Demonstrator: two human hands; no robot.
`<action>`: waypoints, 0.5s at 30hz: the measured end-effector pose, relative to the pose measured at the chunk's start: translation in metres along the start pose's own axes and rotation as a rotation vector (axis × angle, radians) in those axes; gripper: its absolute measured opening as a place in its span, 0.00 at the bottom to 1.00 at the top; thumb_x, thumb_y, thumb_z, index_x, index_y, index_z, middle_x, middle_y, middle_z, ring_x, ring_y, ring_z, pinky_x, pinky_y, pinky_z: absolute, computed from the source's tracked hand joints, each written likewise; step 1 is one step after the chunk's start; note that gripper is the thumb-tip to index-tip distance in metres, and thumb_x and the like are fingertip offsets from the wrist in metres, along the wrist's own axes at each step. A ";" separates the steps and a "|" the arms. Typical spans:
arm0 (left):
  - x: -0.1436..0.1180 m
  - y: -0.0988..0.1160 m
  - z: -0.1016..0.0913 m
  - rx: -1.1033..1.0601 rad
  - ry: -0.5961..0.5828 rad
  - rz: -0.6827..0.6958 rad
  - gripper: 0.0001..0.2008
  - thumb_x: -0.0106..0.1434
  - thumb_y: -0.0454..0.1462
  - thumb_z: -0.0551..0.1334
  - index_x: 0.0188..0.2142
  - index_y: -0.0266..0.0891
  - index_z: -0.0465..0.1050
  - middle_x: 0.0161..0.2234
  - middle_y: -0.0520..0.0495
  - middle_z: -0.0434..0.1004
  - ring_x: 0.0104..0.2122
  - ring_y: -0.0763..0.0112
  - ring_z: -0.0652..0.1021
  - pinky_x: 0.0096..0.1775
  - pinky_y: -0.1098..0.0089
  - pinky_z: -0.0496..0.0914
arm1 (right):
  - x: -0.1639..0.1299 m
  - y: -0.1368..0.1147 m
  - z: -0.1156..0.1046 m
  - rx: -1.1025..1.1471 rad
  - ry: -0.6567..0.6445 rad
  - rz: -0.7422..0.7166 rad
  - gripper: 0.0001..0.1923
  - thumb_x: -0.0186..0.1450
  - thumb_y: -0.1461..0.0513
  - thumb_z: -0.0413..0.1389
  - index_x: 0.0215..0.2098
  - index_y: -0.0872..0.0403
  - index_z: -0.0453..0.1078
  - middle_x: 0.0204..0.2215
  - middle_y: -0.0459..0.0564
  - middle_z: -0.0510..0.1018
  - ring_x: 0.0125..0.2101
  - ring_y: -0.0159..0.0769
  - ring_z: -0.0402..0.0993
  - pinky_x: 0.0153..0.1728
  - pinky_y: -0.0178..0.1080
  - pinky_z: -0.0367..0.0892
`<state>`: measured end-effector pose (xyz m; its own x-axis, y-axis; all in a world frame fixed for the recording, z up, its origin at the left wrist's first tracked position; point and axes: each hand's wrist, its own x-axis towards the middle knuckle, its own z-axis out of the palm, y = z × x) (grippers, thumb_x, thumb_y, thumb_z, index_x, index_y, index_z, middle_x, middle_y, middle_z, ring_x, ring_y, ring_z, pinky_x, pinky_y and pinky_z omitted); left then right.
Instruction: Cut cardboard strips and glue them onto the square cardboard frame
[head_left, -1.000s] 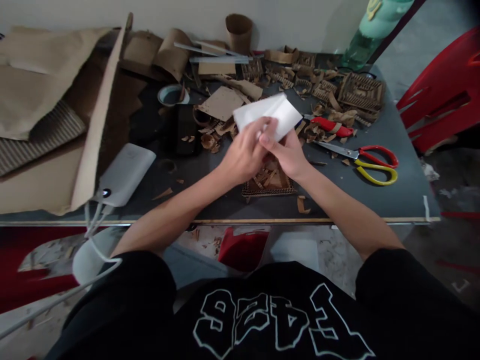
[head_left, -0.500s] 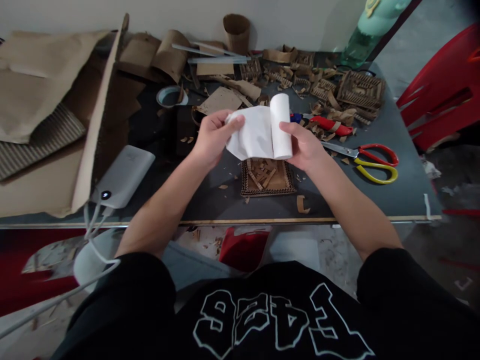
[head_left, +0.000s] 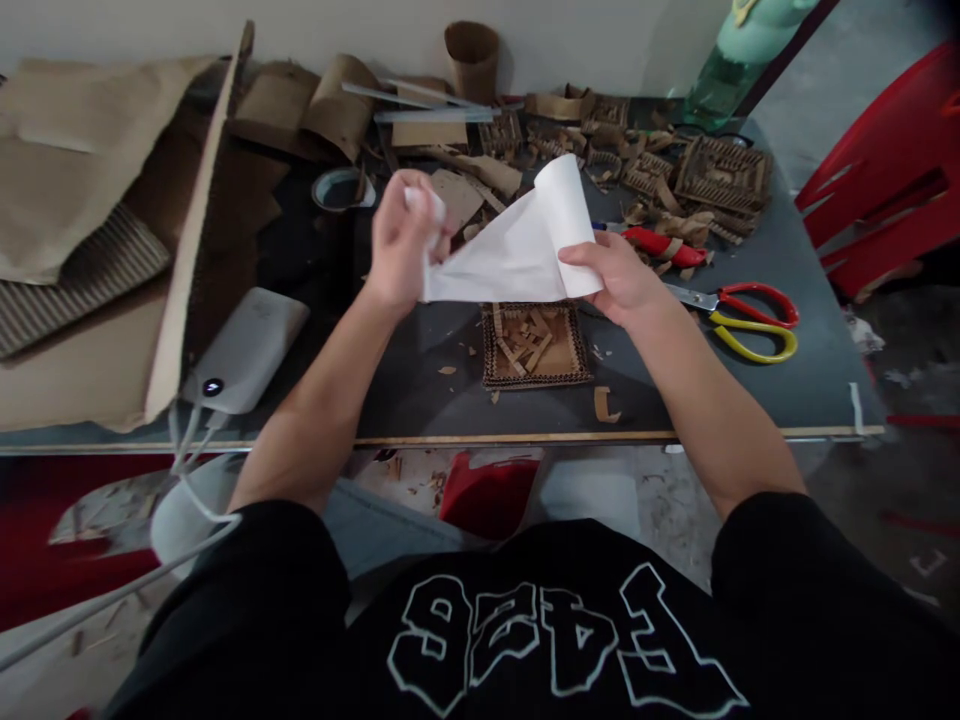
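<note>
1. Since half a second ago the left hand (head_left: pixel 401 240) has pulled further away, so more sheet is drawn off the white paper roll (head_left: pixel 564 215).
2. The right hand (head_left: pixel 619 280) grips the roll above the cardboard tray (head_left: pixel 534 345); the left pinches the sheet's end, not torn off.
3. The shirt (head_left: pixel 555 640) reads "FAZE".

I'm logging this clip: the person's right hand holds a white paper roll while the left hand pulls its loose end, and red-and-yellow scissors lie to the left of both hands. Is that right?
One detail is off. The head view shows the red-and-yellow scissors lying to the right of both hands, not the left. The right hand does hold the white paper roll, and the left hand pulls its loose end.
</note>
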<state>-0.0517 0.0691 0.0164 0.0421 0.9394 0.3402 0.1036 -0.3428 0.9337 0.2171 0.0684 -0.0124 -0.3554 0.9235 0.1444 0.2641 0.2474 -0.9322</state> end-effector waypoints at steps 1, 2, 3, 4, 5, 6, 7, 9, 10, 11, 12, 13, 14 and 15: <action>-0.004 -0.001 0.003 0.180 -0.144 0.080 0.49 0.34 0.77 0.64 0.43 0.48 0.60 0.35 0.51 0.71 0.38 0.65 0.74 0.47 0.60 0.70 | 0.000 0.000 0.004 -0.041 0.056 -0.011 0.23 0.64 0.47 0.57 0.45 0.57 0.74 0.38 0.59 0.82 0.38 0.52 0.81 0.36 0.55 0.81; -0.008 -0.001 0.006 0.372 -0.223 0.091 0.48 0.34 0.74 0.68 0.45 0.47 0.64 0.37 0.47 0.74 0.42 0.59 0.76 0.48 0.59 0.70 | 0.000 -0.001 0.007 -0.100 0.111 -0.028 0.21 0.62 0.48 0.60 0.41 0.57 0.74 0.36 0.57 0.82 0.37 0.52 0.81 0.35 0.55 0.81; -0.011 0.000 0.008 0.543 -0.320 0.082 0.45 0.38 0.71 0.70 0.45 0.46 0.67 0.38 0.45 0.76 0.45 0.53 0.77 0.49 0.58 0.69 | -0.001 -0.002 0.009 -0.167 0.160 -0.048 0.19 0.60 0.49 0.63 0.38 0.56 0.75 0.34 0.55 0.82 0.35 0.51 0.81 0.33 0.55 0.81; -0.014 0.003 0.008 0.673 -0.399 0.067 0.37 0.44 0.67 0.70 0.42 0.45 0.70 0.35 0.44 0.76 0.45 0.50 0.78 0.50 0.57 0.69 | -0.001 -0.003 0.009 -0.234 0.204 -0.072 0.19 0.58 0.49 0.65 0.36 0.56 0.75 0.33 0.54 0.82 0.34 0.50 0.80 0.33 0.54 0.80; -0.016 0.006 0.007 0.766 -0.438 0.055 0.29 0.51 0.64 0.67 0.37 0.44 0.72 0.31 0.45 0.75 0.44 0.50 0.79 0.49 0.57 0.69 | -0.001 -0.004 0.008 -0.290 0.248 -0.100 0.18 0.57 0.50 0.67 0.35 0.56 0.75 0.32 0.54 0.82 0.33 0.49 0.80 0.32 0.53 0.80; -0.016 0.009 0.004 0.831 -0.448 0.054 0.24 0.58 0.60 0.63 0.31 0.43 0.71 0.26 0.46 0.71 0.40 0.51 0.79 0.48 0.57 0.69 | 0.000 -0.005 0.003 -0.328 0.307 -0.130 0.19 0.56 0.50 0.68 0.35 0.56 0.76 0.32 0.54 0.82 0.33 0.48 0.80 0.33 0.51 0.79; -0.014 0.012 0.000 0.873 -0.428 0.061 0.22 0.62 0.58 0.59 0.26 0.43 0.68 0.22 0.47 0.66 0.36 0.54 0.78 0.47 0.57 0.69 | 0.001 -0.005 -0.004 -0.352 0.381 -0.157 0.19 0.56 0.50 0.68 0.37 0.56 0.77 0.34 0.55 0.83 0.34 0.47 0.80 0.33 0.49 0.78; -0.009 0.015 -0.010 0.900 -0.327 0.078 0.26 0.65 0.57 0.54 0.19 0.44 0.59 0.18 0.50 0.54 0.28 0.61 0.73 0.42 0.58 0.68 | 0.004 -0.006 -0.021 -0.335 0.612 -0.182 0.21 0.60 0.47 0.65 0.40 0.55 0.77 0.36 0.56 0.84 0.32 0.41 0.80 0.31 0.44 0.74; -0.006 0.016 -0.014 0.874 -0.283 0.072 0.29 0.65 0.59 0.52 0.17 0.44 0.55 0.17 0.52 0.50 0.25 0.64 0.70 0.40 0.59 0.67 | 0.005 -0.006 -0.029 -0.326 0.711 -0.165 0.23 0.60 0.45 0.64 0.42 0.54 0.77 0.36 0.55 0.84 0.28 0.37 0.79 0.28 0.42 0.71; -0.004 0.016 -0.017 0.812 -0.249 0.058 0.31 0.63 0.62 0.52 0.16 0.44 0.55 0.17 0.52 0.48 0.23 0.67 0.67 0.37 0.59 0.66 | 0.005 -0.007 -0.034 -0.329 0.758 -0.156 0.25 0.58 0.43 0.65 0.42 0.54 0.76 0.35 0.56 0.84 0.26 0.35 0.78 0.26 0.41 0.69; -0.004 0.015 -0.017 0.724 -0.247 0.039 0.32 0.61 0.65 0.53 0.16 0.44 0.58 0.17 0.52 0.50 0.23 0.69 0.65 0.36 0.60 0.66 | 0.004 -0.008 -0.036 -0.337 0.698 -0.160 0.27 0.58 0.42 0.65 0.45 0.52 0.75 0.37 0.56 0.85 0.28 0.35 0.78 0.27 0.40 0.69; -0.004 0.014 -0.014 0.606 -0.279 0.015 0.32 0.58 0.68 0.55 0.19 0.43 0.65 0.18 0.52 0.56 0.24 0.69 0.67 0.35 0.61 0.66 | 0.002 -0.010 -0.034 -0.345 0.603 -0.170 0.28 0.59 0.41 0.65 0.47 0.52 0.74 0.38 0.56 0.84 0.30 0.37 0.79 0.29 0.40 0.70; -0.006 0.013 -0.009 0.465 -0.316 -0.004 0.33 0.54 0.70 0.58 0.26 0.42 0.72 0.21 0.50 0.65 0.26 0.68 0.70 0.36 0.62 0.67 | -0.001 -0.013 -0.028 -0.352 0.486 -0.178 0.29 0.60 0.41 0.64 0.49 0.51 0.72 0.39 0.56 0.84 0.31 0.38 0.79 0.30 0.41 0.71; -0.010 0.012 -0.002 0.319 -0.360 -0.025 0.35 0.50 0.71 0.61 0.34 0.42 0.76 0.27 0.48 0.73 0.30 0.66 0.74 0.37 0.62 0.69 | -0.004 -0.017 -0.019 -0.361 0.361 -0.182 0.30 0.62 0.40 0.62 0.51 0.52 0.70 0.38 0.55 0.83 0.31 0.38 0.79 0.31 0.41 0.73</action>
<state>-0.0525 0.0560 0.0246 0.3718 0.9053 0.2053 0.4066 -0.3576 0.8407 0.2309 0.0657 0.0090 -0.1099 0.8826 0.4571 0.5411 0.4388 -0.7173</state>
